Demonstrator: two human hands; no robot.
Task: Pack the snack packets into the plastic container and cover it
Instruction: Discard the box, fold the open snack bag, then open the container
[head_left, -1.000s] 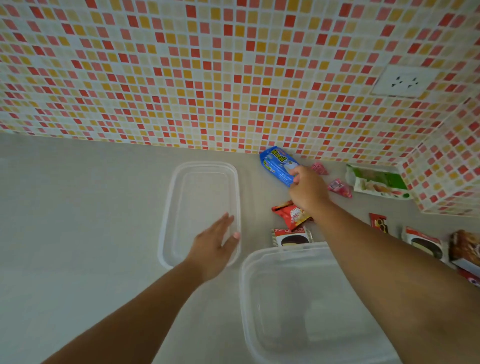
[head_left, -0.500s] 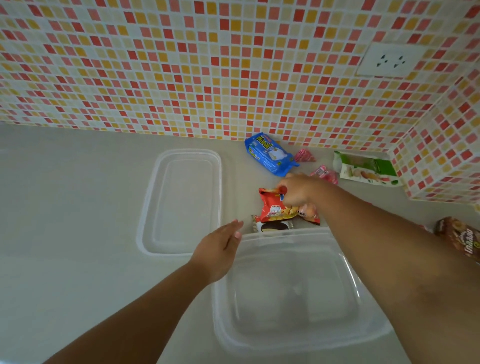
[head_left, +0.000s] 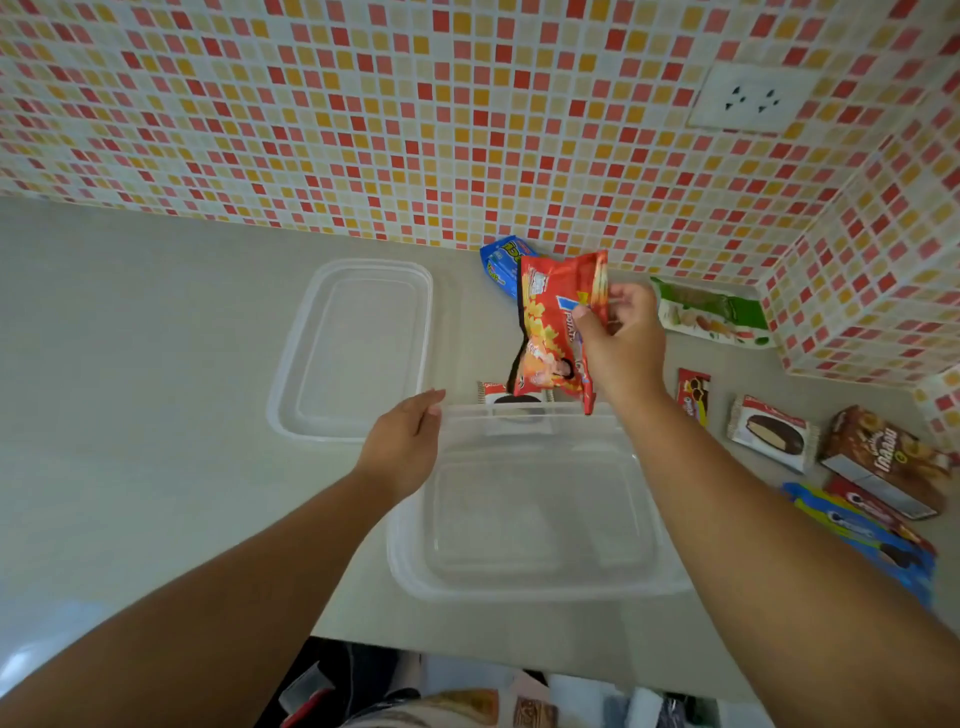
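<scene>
Pinching red snack packet (head_left: 558, 322) aloft, right hand (head_left: 621, 343), left hand (head_left: 402, 447) steadying container (head_left: 524, 582)

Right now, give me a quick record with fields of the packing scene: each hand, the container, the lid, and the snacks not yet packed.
right hand: shut on red potato snack packet, lifted above the far edge of the container
left hand: open, fingers at the container's far left corner
plastic container: on the counter, empty
lid: flat on the counter, left of the snacks, apart from the container
unpacked on counter: blue packet, green packet, chocolate pie packet, brown box
</scene>
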